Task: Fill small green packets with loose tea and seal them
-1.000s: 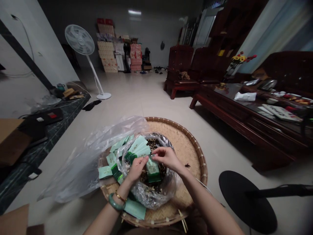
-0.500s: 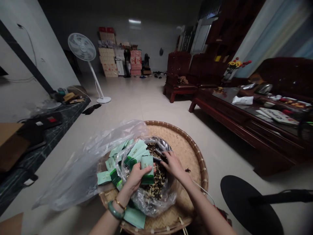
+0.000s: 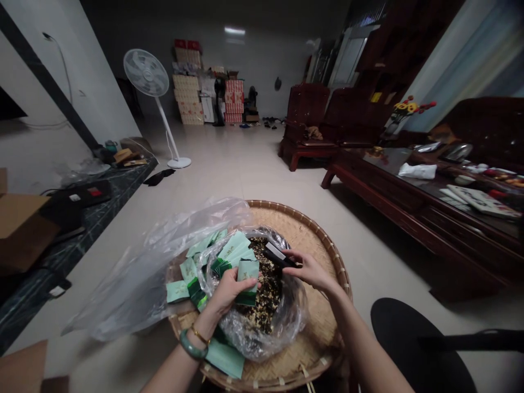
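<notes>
Since half a second ago, my right hand (image 3: 307, 267) has shifted rightward with the black tool (image 3: 282, 257). Fanned packets (image 3: 234, 248) cover the left of the dry mix (image 3: 262, 314) in the clear bag (image 3: 289, 333); loose plastic (image 3: 143, 278) spreads beyond the tray (image 3: 343, 267). My right fingers clamp the tool's near end; my left hand (image 3: 230, 289) pinches one packet (image 3: 249, 272) between thumb and fingers, over the mix.

Head cam's looking fwd & down from wearer's head, catching L hand (image 3: 229, 286) & R hand (image 3: 310, 267) near, btm ctr, over woven bamboo tray (image 3: 303, 232); stacked cartons (image 3: 188, 100) are showing far off, up top.
</notes>
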Available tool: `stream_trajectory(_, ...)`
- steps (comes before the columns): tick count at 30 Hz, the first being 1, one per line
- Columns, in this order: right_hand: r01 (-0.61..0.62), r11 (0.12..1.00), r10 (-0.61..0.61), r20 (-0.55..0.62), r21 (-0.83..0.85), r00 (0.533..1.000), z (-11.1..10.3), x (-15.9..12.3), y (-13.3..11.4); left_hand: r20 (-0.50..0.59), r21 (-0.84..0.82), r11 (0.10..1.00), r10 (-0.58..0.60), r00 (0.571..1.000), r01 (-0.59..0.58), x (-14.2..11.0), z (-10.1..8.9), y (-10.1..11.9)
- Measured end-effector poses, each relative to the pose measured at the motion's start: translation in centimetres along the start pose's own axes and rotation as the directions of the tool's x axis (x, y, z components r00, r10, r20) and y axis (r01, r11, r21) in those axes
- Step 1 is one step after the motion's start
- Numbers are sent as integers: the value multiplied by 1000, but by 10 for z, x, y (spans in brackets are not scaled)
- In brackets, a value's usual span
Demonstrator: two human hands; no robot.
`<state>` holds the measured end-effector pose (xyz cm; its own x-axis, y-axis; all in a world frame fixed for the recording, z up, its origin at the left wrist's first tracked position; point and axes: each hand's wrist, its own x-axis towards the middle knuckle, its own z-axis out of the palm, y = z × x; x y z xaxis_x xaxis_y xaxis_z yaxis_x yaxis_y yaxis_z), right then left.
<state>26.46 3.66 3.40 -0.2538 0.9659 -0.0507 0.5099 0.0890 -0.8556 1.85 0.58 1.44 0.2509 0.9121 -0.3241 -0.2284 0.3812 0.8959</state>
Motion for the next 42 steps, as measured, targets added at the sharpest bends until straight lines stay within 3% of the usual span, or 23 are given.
stream_trajectory(3, 51, 996, -58, 107, 67, 993, -5, -6, -18, 13, 29, 999, 18, 1000, -18, 1, 3, -1)
stream_trajectory(8, 196, 973, -175, 164, -120, 971, 6, -7, -48, 44, 122, 991, 53, 998, -58, 1, 8, 1)
stream_trajectory(12, 211, 964, -185, 167, -160, 969, 15, -5, -58, 46, 205, 976, 63, 997, -72, 1, 7, 1)
stream_trajectory(20, 160, 983, -150, 110, -95, 983, 17, -3, -52, 104, 129, 991, -35, 994, 22, 0, 5, -3)
stream_trajectory(26, 122, 992, -120, 79, -21, 990, 17, -1, -46, 179, -97, 988, -98, 979, 117, -11, 8, -1)
stream_trajectory(30, 77, 996, -82, 113, 53, 990, 19, 1, -40, 201, -25, 995, -87, 976, 94, -15, 10, -2)
stream_trajectory(37, -169, 933, 98, 230, 317, 968, 13, 2, -26, 183, 29, 997, -82, 980, 78, -14, 13, 0)
stream_trajectory(42, -72, 956, 11, 210, 284, 978, 13, -4, -24, 162, 34, 995, -95, 982, 91, -13, 17, 2)
